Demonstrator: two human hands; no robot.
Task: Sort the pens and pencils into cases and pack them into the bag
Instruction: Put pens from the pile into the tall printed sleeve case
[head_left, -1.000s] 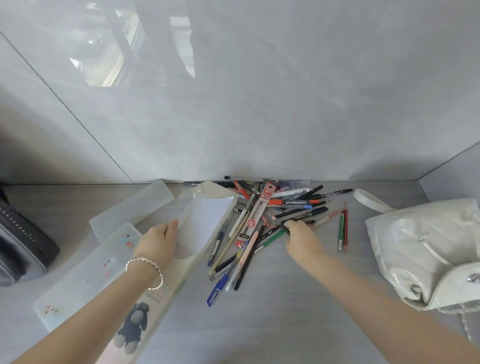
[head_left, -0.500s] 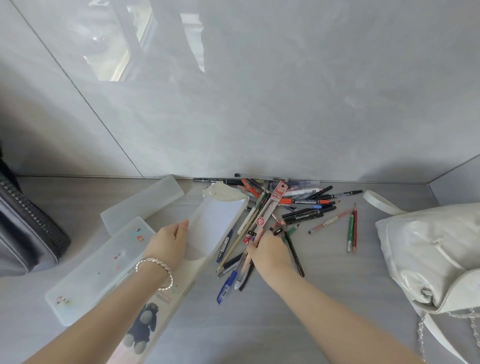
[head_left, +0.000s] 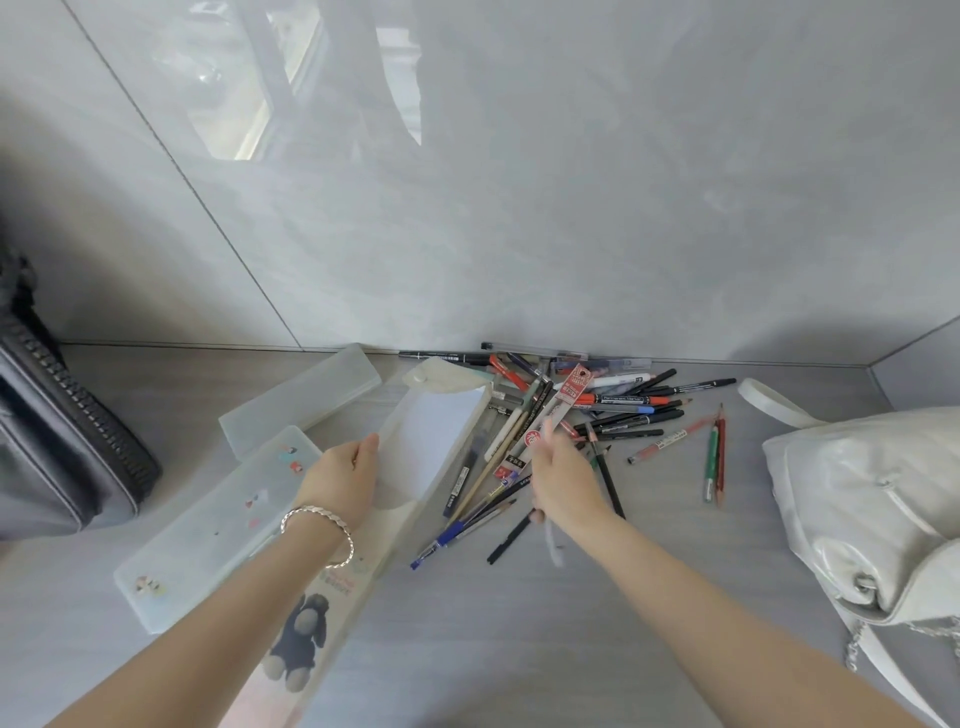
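1. Grey wall panels, glossy enough to mirror a window, stand behind a pale grey bench in the head view.
2. At mid-bench, against the foot of the wall, lies the pile of pens and pencils, crossed over one another.
3. A green and a red pencil lie side by side to the right of the pile, apart from it.
4. A blue pen lies at the near edge of the pile.
5. The left hand, with a bracelet on its wrist, holds the rim of the open case, thumb on the edge. The case's mouth faces the pile and its flap is turned back.
6. The right hand is over the near side of the pile, fingers curled round a black pen whose end sticks out below the palm. A blurred pale pen shows beside it.
7. Left of the open case lie a frosted case and a sticker case, both closed.
8. The white bag sits at the right of the bench, well apart from the cases.
9. A dark zip bag is at the far left.
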